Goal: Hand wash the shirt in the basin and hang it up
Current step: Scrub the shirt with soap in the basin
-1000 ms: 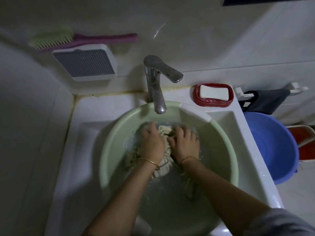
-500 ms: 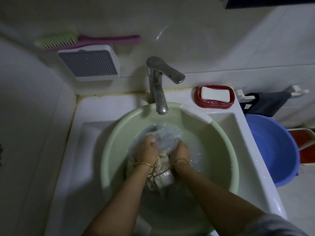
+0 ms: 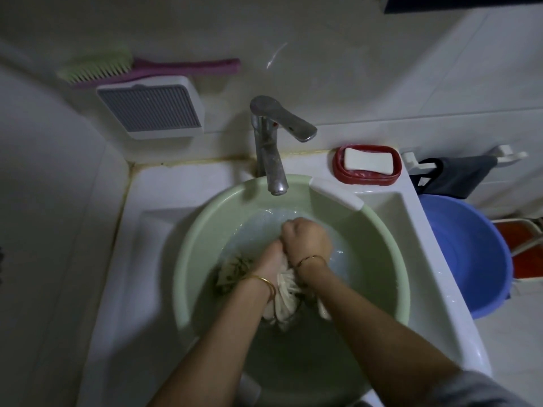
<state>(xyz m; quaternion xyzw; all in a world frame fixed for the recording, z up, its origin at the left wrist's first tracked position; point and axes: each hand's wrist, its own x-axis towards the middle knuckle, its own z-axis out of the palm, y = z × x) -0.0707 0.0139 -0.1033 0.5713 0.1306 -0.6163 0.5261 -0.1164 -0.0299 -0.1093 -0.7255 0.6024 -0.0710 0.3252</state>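
A pale green basin (image 3: 188,254) with water sits in the white sink under the tap. The wet cream shirt (image 3: 285,298) with a dark pattern is bunched in the water between my wrists. My right hand (image 3: 308,239) is fisted around the cloth and sits further from me than the left. My left hand (image 3: 271,258) grips the bunch just below it, partly covered by the right hand. Both wrists wear thin gold bangles. Most of the shirt is hidden under my hands and forearms.
A chrome tap (image 3: 271,148) overhangs the basin's far rim. A red soap dish (image 3: 367,164) with a white bar stands on the sink's back right corner. A blue tub (image 3: 467,254) stands right of the sink. A brush (image 3: 147,69) and a white vent (image 3: 152,110) hang on the wall.
My hands pulled the shirt toward me, then my right hand pushed forward over the left. The cloth is now bunched tighter between my wrists.
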